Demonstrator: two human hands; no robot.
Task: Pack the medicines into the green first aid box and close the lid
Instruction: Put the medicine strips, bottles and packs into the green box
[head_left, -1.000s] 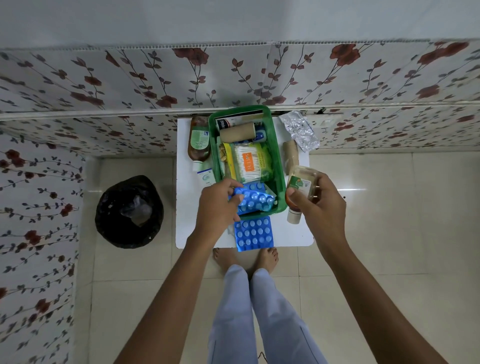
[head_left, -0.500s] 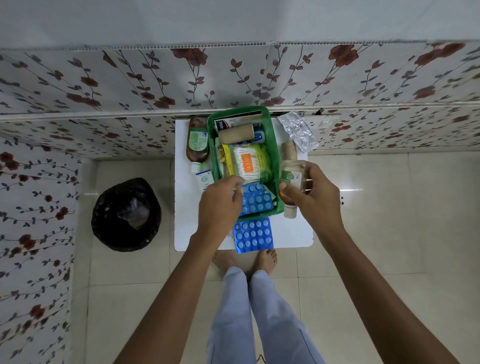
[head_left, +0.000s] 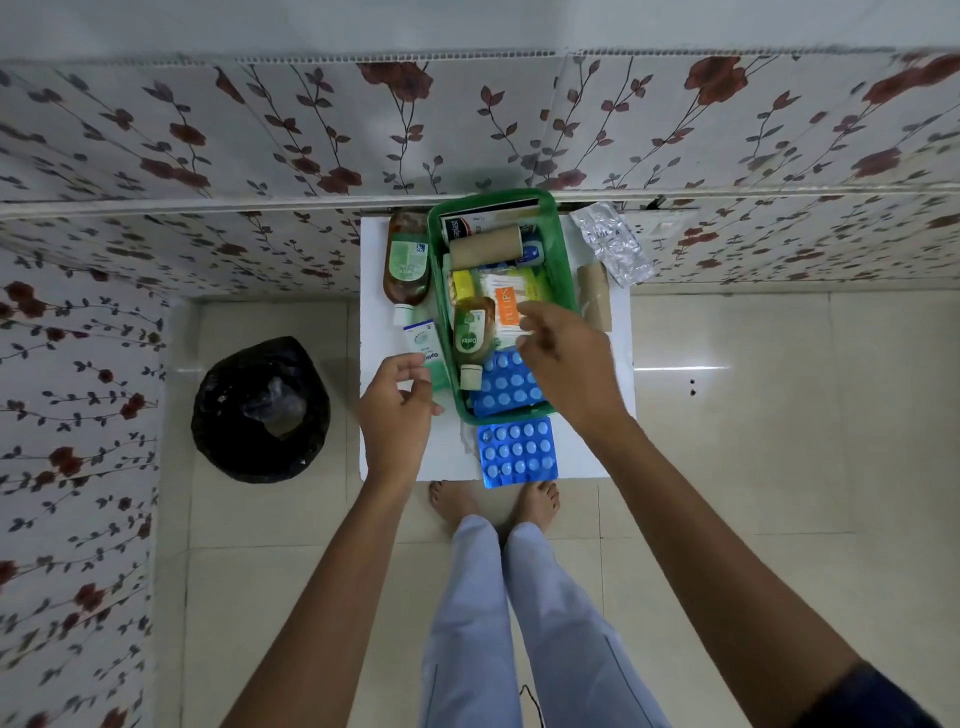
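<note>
Small bottle (head_left: 471, 335) now out of right hand (head_left: 563, 364), lengthwise in green box (head_left: 563, 260), cap nearward; both hands' fingers apart

You are looking at a crowded green box (head_left: 567, 270): a small brown bottle (head_left: 471, 335), a cardboard roll (head_left: 485, 248), a swab packet (head_left: 511, 306) and a blue pill sheet (head_left: 506, 383) are filling it nearly wall to wall. Your right hand (head_left: 563, 364) is hanging over its near right part, blocking entry from that side. Your left hand (head_left: 397, 410) is sitting at the box's left wall, beside a small tube (head_left: 423, 348) and a big brown bottle (head_left: 407, 260). Another pill sheet (head_left: 518, 451) is taking up the near table (head_left: 597, 447) edge. Bare table is lying open at the near right corner.
</note>
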